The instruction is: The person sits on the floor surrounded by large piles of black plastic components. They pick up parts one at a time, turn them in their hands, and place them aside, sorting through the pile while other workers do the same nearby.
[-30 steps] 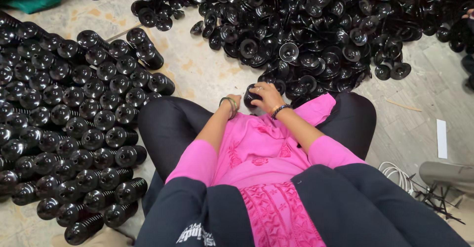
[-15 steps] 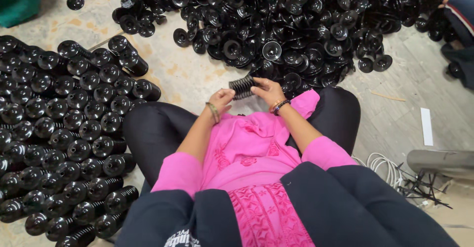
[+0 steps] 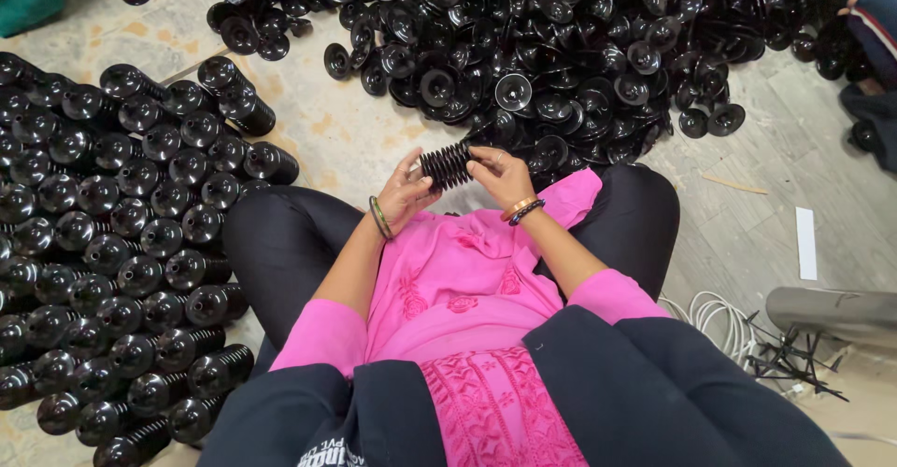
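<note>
We hold a short stack of black discs [image 3: 446,164] above our lap, left hand [image 3: 404,191] and right hand [image 3: 500,176] each pinching 1 end. A loose pile of discs [image 3: 561,47] lies far; neat stacked rows [image 3: 112,233] fill the floor [image 3: 346,131] left. White cable [image 3: 719,322] coils right.

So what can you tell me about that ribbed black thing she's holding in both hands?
The ribbed black stack looks like a short row of thin round discs nested together, glossy like plastic. It lies roughly level, tilted a little, held above the person's lap in front of the pink tunic. The left hand presses its left end and the right hand cups the right end, fingers curled over the top. It rests on nothing else. Whether the discs are locked together cannot be told.
</note>
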The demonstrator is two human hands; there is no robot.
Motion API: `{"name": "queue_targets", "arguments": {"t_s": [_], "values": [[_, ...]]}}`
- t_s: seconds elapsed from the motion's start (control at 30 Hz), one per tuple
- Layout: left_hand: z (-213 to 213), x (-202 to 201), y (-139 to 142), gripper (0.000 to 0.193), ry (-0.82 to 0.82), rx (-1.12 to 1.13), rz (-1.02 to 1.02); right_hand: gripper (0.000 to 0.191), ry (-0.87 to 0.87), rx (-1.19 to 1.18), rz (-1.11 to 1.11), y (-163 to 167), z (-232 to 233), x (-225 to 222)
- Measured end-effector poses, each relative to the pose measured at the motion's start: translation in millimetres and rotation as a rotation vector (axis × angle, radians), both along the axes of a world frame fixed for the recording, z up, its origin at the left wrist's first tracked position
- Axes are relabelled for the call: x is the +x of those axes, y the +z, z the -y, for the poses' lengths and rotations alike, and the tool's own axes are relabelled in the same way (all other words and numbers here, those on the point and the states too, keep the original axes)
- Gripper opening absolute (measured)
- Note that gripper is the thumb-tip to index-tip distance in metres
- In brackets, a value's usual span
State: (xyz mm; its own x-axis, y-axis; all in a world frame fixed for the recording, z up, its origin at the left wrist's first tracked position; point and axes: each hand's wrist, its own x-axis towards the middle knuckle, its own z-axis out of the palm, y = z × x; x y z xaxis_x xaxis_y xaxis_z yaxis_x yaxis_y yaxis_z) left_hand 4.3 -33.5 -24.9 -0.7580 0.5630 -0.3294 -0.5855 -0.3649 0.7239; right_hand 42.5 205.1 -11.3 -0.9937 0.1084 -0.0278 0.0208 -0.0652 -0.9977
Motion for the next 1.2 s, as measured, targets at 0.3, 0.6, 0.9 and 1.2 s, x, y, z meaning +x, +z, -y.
{"name": "queue_targets", "arguments": {"t_s": [0.3,0.6,0.9,1.2], "values": [[0.8,-1.6,-7.2,0.086,-0.027,0.004,-0.028,0.044,-0.051,0.147,-0.042,1.1,6.5,0.2],[0.3,-0.4,-6.9,0.084,-0.037,0.041,-0.041,0.057,-0.096,0.394,-0.151,8.4,14.0,3.8],[-3.1,4.9,20.8,0.083,-0.041,0.044,-0.073,0.071,-0.155,0.57,-0.214,12.5,22.9,4.3],[-15.5,-25.5,5.2,0.05,-0.07,-0.559,0.092,0.063,0.138,1.026,-0.511,4.6,50.1,1.3]]}}
